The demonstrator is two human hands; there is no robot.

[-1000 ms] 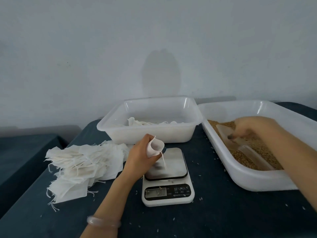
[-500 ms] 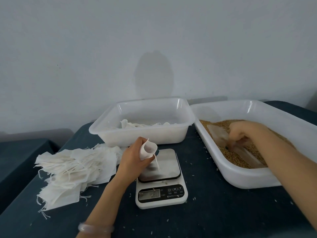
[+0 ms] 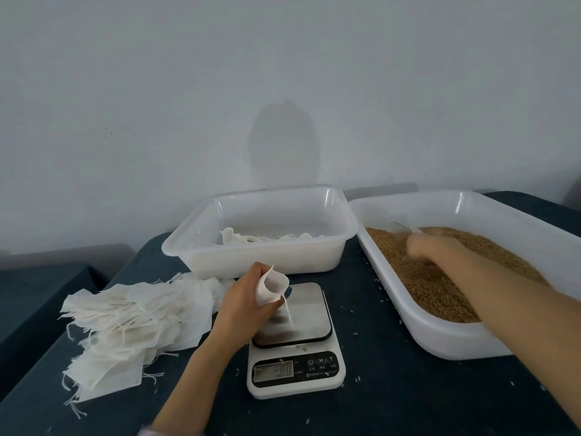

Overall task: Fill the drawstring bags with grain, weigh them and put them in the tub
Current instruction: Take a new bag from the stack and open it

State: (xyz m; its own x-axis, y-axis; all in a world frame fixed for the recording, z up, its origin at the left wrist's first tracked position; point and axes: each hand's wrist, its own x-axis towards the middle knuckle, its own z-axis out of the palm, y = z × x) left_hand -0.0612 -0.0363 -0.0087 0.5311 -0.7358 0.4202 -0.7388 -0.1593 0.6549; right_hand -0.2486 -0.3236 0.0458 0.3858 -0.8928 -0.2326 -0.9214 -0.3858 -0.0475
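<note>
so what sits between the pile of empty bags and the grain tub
In the head view, the scale sits between them on the dark table, with the left hand holding an open bag above its left edge.

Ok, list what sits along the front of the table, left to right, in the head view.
Pile of empty drawstring bags → left hand holding an open bag → digital scale → grain tub.
</note>
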